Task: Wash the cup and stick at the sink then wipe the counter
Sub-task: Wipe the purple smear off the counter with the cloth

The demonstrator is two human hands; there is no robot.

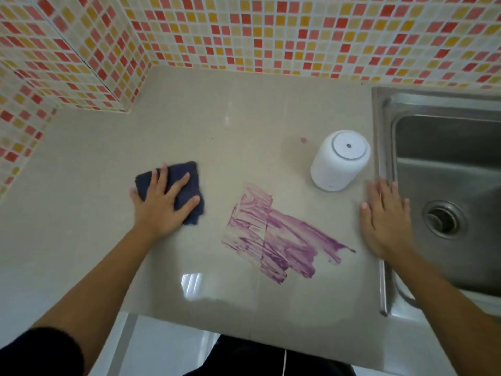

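A white cup [340, 160] stands upside down on the beige counter [217, 118], close to the sink's left rim. A smeared purple stain [279, 240] covers the counter's middle, with a small purple spot [303, 140] farther back. My left hand [162, 202] presses flat on a folded dark blue cloth [187, 185], to the left of the stain. My right hand [385, 218] lies flat and empty on the counter beside the sink, fingers apart. No stick is in view.
A steel sink [447, 164] with a round drain [443, 219] fills the right side. Mosaic tile walls [244, 31] run along the back and left, with a tiled corner jutting out at the left. The counter's front edge lies near my body.
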